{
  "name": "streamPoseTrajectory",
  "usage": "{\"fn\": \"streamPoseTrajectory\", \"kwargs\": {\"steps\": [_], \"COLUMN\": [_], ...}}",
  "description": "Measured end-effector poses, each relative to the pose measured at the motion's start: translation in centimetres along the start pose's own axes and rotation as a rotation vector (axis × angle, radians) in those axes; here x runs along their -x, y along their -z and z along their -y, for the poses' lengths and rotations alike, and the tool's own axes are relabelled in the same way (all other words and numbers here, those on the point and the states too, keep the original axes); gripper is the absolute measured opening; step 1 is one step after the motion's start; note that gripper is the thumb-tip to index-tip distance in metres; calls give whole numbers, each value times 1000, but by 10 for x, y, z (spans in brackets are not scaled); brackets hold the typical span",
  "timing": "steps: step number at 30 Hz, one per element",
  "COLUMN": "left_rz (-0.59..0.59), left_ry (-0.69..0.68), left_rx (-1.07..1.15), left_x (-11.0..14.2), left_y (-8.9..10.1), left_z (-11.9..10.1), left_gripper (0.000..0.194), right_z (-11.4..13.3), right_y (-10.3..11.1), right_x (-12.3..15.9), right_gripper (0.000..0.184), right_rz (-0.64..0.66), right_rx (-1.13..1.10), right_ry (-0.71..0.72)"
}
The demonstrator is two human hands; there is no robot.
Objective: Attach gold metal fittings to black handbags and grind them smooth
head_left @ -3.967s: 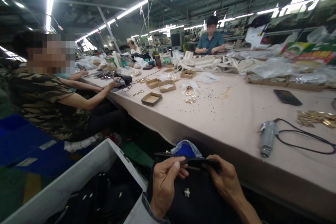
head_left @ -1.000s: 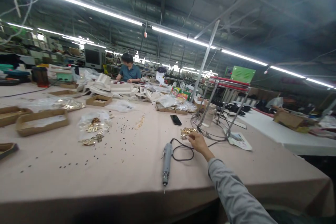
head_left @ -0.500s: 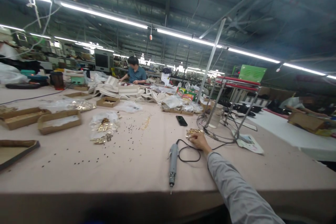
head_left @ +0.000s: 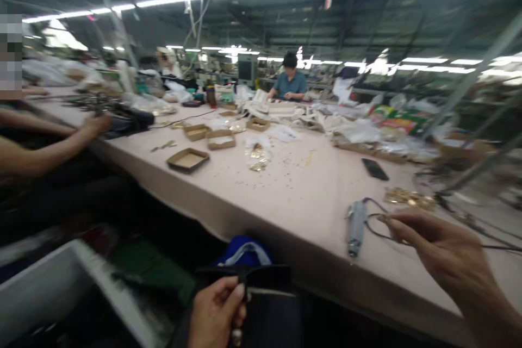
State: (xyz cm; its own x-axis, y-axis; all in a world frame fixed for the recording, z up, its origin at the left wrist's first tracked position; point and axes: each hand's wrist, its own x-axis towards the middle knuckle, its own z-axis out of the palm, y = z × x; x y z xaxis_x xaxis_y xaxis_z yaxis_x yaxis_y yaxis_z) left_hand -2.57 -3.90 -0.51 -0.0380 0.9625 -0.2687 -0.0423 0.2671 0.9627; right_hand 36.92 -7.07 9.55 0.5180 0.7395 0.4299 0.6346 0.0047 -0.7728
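Observation:
Low in the view, below the table's front edge, my left hand (head_left: 216, 310) is closed with its thumb and fingers pinching a narrow black strip. The strip joins a dark, flat-sided black item (head_left: 271, 315) that looks like a bag; blur hides its details. Over the table at the right, my right hand (head_left: 444, 261) is closed in a pinch; what sits at its fingertips is too small and blurred to name. Just beyond that hand lies a pile of gold-coloured metal fittings (head_left: 410, 197). To its left rests a grey electric screwdriver (head_left: 356, 227) with a black cable.
A phone (head_left: 374, 169) lies behind the screwdriver. Cardboard trays (head_left: 187, 160), bagged fittings (head_left: 256, 155) and scattered small parts cover the table's middle. A white bin (head_left: 81, 266) stands lower left. A co-worker's arms (head_left: 53, 144) reach in at the left; another person (head_left: 289, 84) sits across.
The view has swung left and down. My right hand has come back from the gold fittings toward me, pinched. My left hand and the black item have come into view.

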Motion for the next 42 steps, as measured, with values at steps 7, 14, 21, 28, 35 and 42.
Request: {"fn": "streamPoseTrajectory", "kwargs": {"steps": [7, 14, 21, 28, 35, 42], "left_rz": [112, 92, 88, 85, 80, 98], "left_ry": [-55, -82, -84, -93, -88, -93], "left_rx": [68, 39, 41, -1, -41, -35], "left_x": [11, 27, 28, 28, 33, 34], "left_y": [8, 8, 8, 7, 5, 6], "left_z": [16, 16, 27, 23, 16, 14], "left_gripper": [20, 22, 18, 12, 14, 15], "right_z": [66, 90, 85, 79, 85, 82], "right_y": [-119, -174, -174, -174, -167, -167], "right_x": [124, 169, 183, 189, 179, 186], "right_gripper": [25, 26, 22, 26, 23, 30], "right_rz": [643, 657, 584, 645, 661, 670], "right_rx": [-420, -350, -198, -179, -293, -267], "right_ry": [-41, -31, 135, 50, -37, -40]}}
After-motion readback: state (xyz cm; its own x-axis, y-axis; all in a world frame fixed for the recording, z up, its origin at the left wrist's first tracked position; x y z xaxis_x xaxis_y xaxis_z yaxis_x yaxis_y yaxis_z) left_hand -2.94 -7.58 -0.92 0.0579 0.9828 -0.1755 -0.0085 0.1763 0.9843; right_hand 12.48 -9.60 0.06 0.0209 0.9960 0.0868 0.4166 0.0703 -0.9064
